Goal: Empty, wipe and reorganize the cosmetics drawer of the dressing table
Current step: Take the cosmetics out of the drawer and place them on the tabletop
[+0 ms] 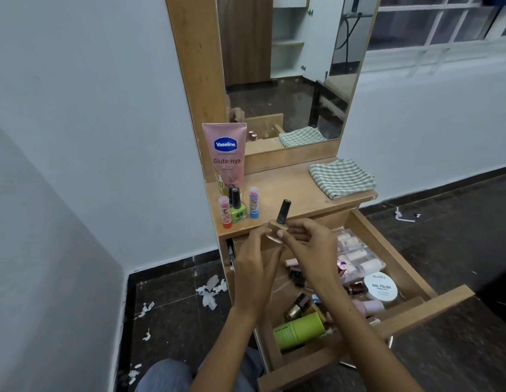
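A clear nail polish bottle [280, 222] with a black cap is held upright just above the front edge of the dressing table top [288, 190]. My left hand [256, 267] and my right hand [311, 244] both pinch its glass base with their fingertips. Below them the wooden drawer [387, 244] stands pulled out. It holds a green tube [300, 331], a white nail polish remover tub [381, 287], a clear case of pale tubes [356, 256] and several small bottles. On the table top stand a pink Vaseline tube [227, 157], a green polish bottle [237, 207] and two lip balm sticks.
A folded checked cloth [342, 176] lies at the right end of the table top, below the mirror [291, 66]. White paper scraps [210, 291] litter the dark floor to the left of the drawer. My knee [164, 376] shows at the bottom edge.
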Demonstrator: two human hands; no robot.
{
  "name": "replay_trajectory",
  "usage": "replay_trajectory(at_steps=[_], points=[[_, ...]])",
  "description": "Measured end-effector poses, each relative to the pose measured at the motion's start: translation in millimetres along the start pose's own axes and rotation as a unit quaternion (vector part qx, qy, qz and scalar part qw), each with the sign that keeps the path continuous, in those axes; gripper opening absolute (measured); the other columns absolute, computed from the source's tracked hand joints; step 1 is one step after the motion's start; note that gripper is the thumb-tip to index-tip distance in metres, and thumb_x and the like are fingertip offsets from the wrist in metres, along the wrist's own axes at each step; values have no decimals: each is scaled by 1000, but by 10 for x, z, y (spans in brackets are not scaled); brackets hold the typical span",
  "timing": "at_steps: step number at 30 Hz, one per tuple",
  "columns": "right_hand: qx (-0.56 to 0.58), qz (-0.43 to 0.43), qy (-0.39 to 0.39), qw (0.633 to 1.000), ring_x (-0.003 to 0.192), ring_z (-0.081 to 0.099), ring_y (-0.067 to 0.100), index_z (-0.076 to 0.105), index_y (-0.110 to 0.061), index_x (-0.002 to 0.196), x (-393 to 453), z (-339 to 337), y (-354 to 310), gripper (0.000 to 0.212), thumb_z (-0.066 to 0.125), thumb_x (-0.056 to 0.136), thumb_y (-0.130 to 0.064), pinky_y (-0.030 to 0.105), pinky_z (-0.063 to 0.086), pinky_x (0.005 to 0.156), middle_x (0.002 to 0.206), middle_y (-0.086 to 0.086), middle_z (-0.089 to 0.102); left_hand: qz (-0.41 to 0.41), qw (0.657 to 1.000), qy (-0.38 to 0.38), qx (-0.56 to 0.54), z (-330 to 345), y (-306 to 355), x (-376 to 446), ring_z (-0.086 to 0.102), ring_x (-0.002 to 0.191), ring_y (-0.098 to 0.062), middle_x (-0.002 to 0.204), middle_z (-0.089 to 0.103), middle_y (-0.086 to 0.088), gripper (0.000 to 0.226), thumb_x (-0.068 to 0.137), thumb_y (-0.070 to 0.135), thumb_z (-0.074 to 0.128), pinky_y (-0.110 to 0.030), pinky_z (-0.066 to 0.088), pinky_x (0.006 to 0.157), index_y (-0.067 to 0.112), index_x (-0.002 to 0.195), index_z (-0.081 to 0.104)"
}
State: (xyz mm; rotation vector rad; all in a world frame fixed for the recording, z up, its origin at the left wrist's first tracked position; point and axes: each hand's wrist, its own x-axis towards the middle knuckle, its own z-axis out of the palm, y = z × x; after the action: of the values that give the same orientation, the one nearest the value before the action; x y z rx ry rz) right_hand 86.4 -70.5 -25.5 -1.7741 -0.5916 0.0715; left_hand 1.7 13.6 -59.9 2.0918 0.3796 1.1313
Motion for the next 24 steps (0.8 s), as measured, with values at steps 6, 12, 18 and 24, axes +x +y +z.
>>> replay_trajectory(at_steps=[6, 12, 18, 24], points=[[-37, -63, 74, 995, 78, 66, 1, 69, -11, 99, 252, 180, 2, 21, 75, 80, -16, 18, 56, 72, 84, -7, 70, 16, 976, -58, 209, 200, -193, -126, 24, 143, -17, 152, 33, -6, 50, 99, 23, 46, -38, 19, 116, 8, 145, 35], [-94, -95, 45, 990, 79, 66, 6, 66, -15, 96, 471, 409, 19, 18, 74, 80, -19, 30, 59, 71, 87, -4, 70, 13, 951, -96, 295, 255, -238, -129, 31, 140, -26, 150, 35, -14, 54, 96, 28, 30, -40, 15, 114, 1, 142, 38], [-108, -96, 50, 988, 79, 66, 7, 67, -12, 93, 493, 91, 80, 26, 81, 74, -21, 22, 57, 72, 85, -2, 70, 1, 943, -102, 318, 266, -218, -178, 19, 144, -26, 155, 23, -14, 55, 98, 30, 26, -40, 10, 116, 3, 146, 31], [-382, -111, -204, 895, 90, 66, 18, 69, -17, 102, 271, -193, 256, 21, 69, 81, -18, 29, 52, 78, 98, 2, 72, -1, 938, -114, 328, 269, -204, -214, 5, 147, -22, 159, 11, -12, 56, 98, 24, 27, -39, 6, 117, 4, 149, 21]])
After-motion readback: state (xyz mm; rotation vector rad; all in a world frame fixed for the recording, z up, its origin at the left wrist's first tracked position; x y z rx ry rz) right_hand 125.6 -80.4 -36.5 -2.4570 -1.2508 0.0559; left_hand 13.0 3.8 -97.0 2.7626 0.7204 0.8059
